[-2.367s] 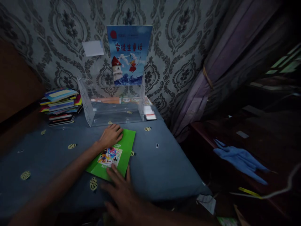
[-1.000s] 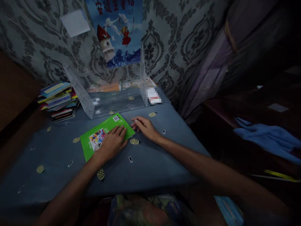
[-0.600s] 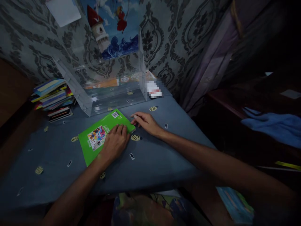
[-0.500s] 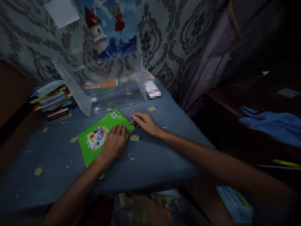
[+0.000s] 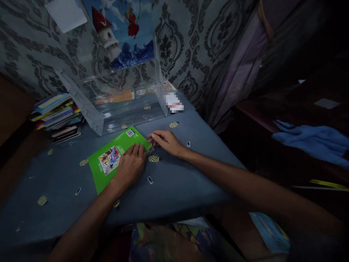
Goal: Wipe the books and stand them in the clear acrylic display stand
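A green paperback book (image 5: 102,182) with a colourful picture and a barcode lies tilted on the blue tablecloth. My left hand (image 5: 132,160) rests flat on its cover near the right side, fingers stretched out. At the book's right edge is my right hand (image 5: 166,142), its thumb and fingers drawn together and curled at the edge of the pages. Its lower fingertips are partly hidden. Just behind the book stands a clear acrylic rack (image 5: 99,125) with an open front.
Several stacked books (image 5: 58,112) stand left of the rack. Behind and right of it lie printed papers (image 5: 174,103), partly blurred. A patterned wall with a castle picture (image 5: 109,40) rises behind. To the right, a blue cloth (image 5: 311,142) lies on a dark surface.
The whole view has shifted slightly left. My right fingers have closed in on the book's right edge. My left hand stays flat on the cover.
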`<state>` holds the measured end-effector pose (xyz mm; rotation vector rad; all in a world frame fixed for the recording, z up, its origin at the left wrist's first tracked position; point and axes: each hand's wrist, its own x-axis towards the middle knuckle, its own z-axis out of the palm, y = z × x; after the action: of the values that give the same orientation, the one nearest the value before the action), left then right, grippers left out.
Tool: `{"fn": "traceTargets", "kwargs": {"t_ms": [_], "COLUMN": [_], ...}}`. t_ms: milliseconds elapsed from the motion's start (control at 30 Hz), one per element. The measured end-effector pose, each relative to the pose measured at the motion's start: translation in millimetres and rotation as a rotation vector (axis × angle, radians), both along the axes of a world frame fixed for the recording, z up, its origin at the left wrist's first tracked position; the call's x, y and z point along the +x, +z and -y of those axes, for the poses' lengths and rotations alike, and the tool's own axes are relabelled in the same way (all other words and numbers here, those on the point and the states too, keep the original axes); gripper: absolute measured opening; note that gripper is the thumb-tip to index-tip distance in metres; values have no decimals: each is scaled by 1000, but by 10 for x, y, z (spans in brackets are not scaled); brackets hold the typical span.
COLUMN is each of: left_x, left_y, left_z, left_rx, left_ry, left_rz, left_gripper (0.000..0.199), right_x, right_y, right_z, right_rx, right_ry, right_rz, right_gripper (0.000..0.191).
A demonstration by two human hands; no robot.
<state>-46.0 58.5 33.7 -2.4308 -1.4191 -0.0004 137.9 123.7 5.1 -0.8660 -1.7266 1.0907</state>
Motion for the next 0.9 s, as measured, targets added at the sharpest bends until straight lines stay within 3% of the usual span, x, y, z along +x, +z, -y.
{"fn": "traceTargets", "kwargs": {"t_ms": [133,367,700,900], "left_x": [-5,-25,-75,-225], "left_y": [-13,-3,-10,24], "left_z": [2,26,40,-196], "left_rx": [6,-38,-62,-161], "left_ry": [-9,8,-14,-66], "left_rz": [6,30,98,170], "left_gripper": [32,36,37,43], "right_x": [8,62,67,48], "right_y": [15,79,18,36], "right_z": [34,107,154,189], "right_rx": [62,372,614,743], "right_ry": [-28,-34,-46,-58], "right_rz": [51,361,526,569], "right_gripper": [31,35,34,35]}}
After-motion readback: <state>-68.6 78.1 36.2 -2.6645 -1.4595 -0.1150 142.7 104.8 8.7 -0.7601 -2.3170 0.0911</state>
